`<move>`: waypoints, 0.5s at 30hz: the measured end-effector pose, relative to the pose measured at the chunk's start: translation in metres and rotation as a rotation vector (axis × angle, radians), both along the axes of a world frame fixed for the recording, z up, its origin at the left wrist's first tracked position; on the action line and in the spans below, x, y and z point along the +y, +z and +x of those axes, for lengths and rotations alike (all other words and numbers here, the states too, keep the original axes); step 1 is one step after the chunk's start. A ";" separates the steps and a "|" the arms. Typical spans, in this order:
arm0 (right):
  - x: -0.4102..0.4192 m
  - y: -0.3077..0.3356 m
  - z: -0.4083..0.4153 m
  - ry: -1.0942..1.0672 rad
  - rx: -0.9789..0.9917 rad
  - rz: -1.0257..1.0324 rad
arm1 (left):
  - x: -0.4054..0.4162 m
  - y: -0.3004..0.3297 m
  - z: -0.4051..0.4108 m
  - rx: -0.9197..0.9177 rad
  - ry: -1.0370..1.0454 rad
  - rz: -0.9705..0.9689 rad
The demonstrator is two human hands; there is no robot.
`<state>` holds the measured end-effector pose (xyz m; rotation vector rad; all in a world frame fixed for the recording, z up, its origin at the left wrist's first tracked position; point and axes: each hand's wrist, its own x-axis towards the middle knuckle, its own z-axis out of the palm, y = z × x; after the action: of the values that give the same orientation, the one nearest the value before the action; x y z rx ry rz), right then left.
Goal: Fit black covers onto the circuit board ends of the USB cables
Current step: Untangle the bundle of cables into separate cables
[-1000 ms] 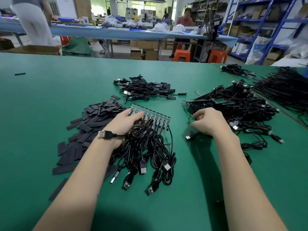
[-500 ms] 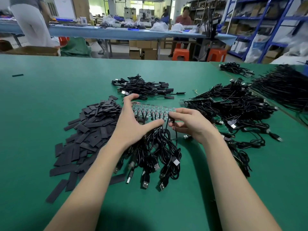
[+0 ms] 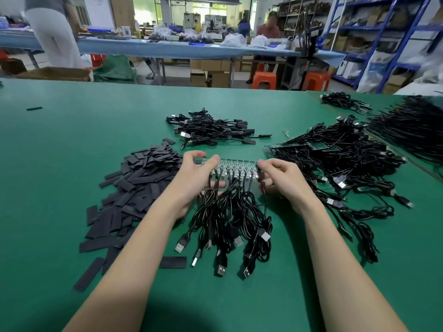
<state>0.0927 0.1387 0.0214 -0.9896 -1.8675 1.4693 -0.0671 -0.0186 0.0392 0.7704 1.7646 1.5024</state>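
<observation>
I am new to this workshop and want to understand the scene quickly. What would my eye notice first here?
Probably the two hands at the centre: the left hand and right hand grip the ends of a strip of small circuit boards, its black USB cables trailing toward the viewer. A heap of flat black covers lies left of them, and a tangled cable pile lies right.

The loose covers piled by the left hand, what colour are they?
Matte black covers, seen clearly in the head view.
</observation>
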 end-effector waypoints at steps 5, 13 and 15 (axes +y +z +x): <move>-0.007 0.007 -0.006 0.125 0.171 -0.137 | 0.007 0.011 -0.005 0.851 0.231 -0.070; -0.010 0.008 -0.011 0.150 0.334 -0.313 | 0.066 0.024 0.026 0.975 0.108 -0.092; -0.010 0.009 -0.011 0.165 0.347 -0.346 | 0.078 0.020 0.027 0.917 0.114 -0.109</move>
<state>0.0815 0.1283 0.0300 -0.6804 -1.5039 1.9686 -0.0400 0.0590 0.0596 1.4705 2.5451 1.1656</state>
